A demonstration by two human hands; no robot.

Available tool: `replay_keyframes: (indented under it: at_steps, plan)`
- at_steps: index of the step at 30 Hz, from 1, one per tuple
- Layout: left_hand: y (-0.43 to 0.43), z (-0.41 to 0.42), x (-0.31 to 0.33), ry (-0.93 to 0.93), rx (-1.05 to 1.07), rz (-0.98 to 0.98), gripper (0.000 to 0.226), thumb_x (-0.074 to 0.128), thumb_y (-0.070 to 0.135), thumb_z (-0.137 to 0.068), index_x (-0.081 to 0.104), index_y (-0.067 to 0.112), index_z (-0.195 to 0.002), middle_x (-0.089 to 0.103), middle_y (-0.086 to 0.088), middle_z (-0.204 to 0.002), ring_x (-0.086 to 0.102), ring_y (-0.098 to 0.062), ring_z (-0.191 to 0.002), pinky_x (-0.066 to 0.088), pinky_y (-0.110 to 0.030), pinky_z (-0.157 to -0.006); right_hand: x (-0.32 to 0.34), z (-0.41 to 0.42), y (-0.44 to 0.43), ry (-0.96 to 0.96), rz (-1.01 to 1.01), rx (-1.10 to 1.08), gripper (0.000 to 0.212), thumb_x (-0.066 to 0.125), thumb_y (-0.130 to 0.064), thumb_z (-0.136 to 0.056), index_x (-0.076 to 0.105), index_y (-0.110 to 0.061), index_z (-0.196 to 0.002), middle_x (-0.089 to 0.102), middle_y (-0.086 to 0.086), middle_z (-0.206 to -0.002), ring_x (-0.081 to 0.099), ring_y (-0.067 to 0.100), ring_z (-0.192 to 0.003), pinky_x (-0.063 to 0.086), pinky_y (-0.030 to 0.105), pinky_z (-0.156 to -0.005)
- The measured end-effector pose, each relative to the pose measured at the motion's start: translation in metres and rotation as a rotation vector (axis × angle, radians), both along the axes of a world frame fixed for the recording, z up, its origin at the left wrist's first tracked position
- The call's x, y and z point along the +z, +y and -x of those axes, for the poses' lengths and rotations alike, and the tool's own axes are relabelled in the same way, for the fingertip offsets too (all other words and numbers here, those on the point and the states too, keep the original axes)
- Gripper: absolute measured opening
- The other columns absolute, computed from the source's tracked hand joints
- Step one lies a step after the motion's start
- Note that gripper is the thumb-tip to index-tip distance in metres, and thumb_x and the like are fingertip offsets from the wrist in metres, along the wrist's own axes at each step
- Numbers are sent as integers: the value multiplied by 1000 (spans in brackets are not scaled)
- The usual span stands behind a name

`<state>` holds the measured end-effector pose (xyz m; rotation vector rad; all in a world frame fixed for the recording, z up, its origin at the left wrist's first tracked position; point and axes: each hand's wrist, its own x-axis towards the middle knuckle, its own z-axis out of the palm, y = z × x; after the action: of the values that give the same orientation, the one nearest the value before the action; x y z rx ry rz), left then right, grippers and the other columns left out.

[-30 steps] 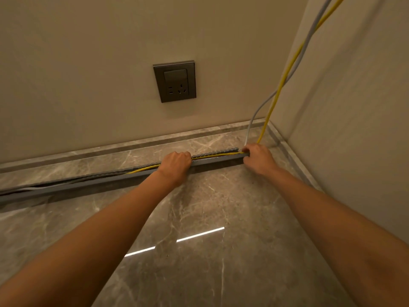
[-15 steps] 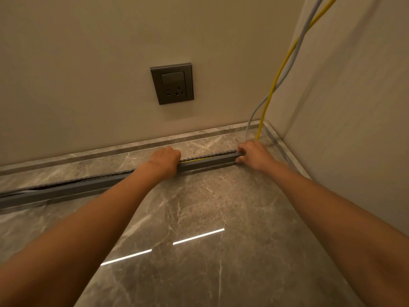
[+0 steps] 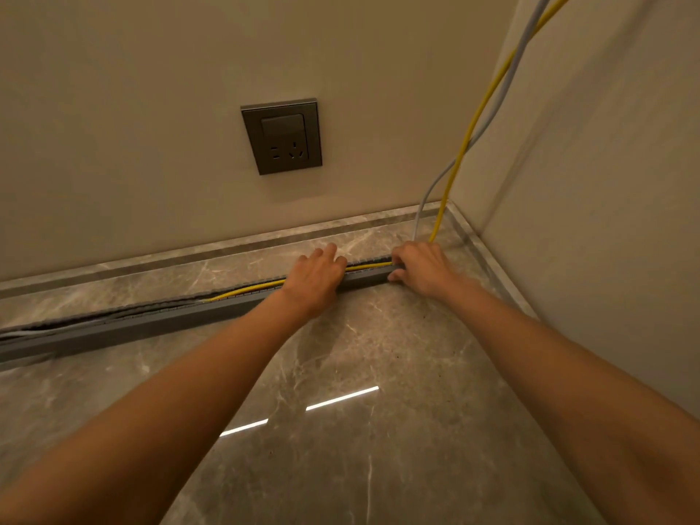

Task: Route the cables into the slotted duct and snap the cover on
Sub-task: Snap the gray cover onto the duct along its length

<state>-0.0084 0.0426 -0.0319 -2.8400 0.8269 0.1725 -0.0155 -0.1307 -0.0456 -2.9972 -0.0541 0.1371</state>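
A long grey slotted duct [image 3: 159, 323] lies on the marble floor, running from the left edge to near the corner. A yellow cable [image 3: 467, 134] and a grey cable [image 3: 428, 191] hang down the corner and enter the duct's right end. The yellow cable shows again along the open top of the duct [image 3: 246, 291]. My left hand [image 3: 316, 276] lies flat over the duct with fingers spread, pressing on the cables. My right hand [image 3: 420, 267] grips the duct's right end where the cables go in. No cover is in view.
A dark wall socket [image 3: 282, 136] sits on the back wall above the duct. A stone skirting [image 3: 151, 259] runs along both walls. The right wall [image 3: 606, 183] stands close to my right arm. Glossy floor [image 3: 341, 430] extends toward me.
My left hand has slid right along the duct and opened flat, and more yellow cable shows to its left. My right hand stays at the duct's end.
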Motion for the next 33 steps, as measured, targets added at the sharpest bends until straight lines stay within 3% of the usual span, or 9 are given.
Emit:
replay_keyframes:
  at_steps: [5,17,27,33]
  plan:
    - [-14,-3,-8,-35,16,23,40,48,5,-95,40,3,-134,43,-17,-131,47,-32,-118,44,-39,-95,-2,0,0,-38,51,95,26,57,-26,-89,60,-10,-110,55,10,-124,56,30,-110,43,37,-91]
    - [-18,-5,5,31,55,89,38,54,5,-90,45,1,-126,50,-17,-127,50,-30,-116,46,-36,-92,6,1,-4,-10,15,109,21,55,-18,-92,59,-6,-108,62,14,-118,58,31,-106,45,37,-86]
    - [-17,-2,3,27,46,94,33,51,3,-90,49,0,-123,53,-17,-124,52,-29,-114,46,-34,-90,2,9,-8,-39,112,161,30,54,-22,-91,53,-7,-118,61,13,-124,56,31,-111,42,39,-96]
    - [-14,1,1,22,27,100,31,50,2,-90,49,-1,-120,54,-17,-123,52,-30,-112,46,-35,-89,3,11,-6,-47,-39,84,50,63,-10,-86,36,-10,-128,64,17,-118,59,36,-108,51,43,-88]
